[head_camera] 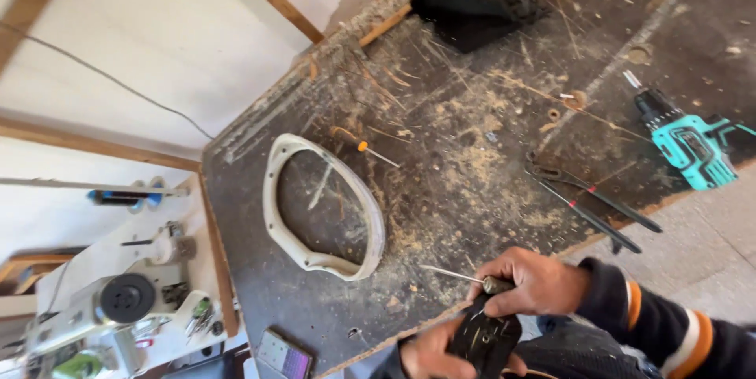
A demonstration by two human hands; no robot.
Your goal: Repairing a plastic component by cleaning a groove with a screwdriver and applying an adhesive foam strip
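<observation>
My right hand [537, 280], in a dark sleeve with orange and white stripes, grips a screwdriver [461, 276] whose thin metal shaft points left over the workbench edge. Just below it, my left hand [429, 355] holds a black plastic part [484, 341] against my lap. The screwdriver handle sits right above this part. Both hands are at the near edge of the dark, sawdust-covered workbench [472, 135].
A white oval ring frame [370, 221] lies on the bench, with a small orange-handled screwdriver [362, 145] beyond it. Long pliers [591, 202], a teal cordless drill [689, 143] and a black cloth [472, 9] lie farther off. A phone [285, 359] and a sewing machine [118, 308] sit at the left.
</observation>
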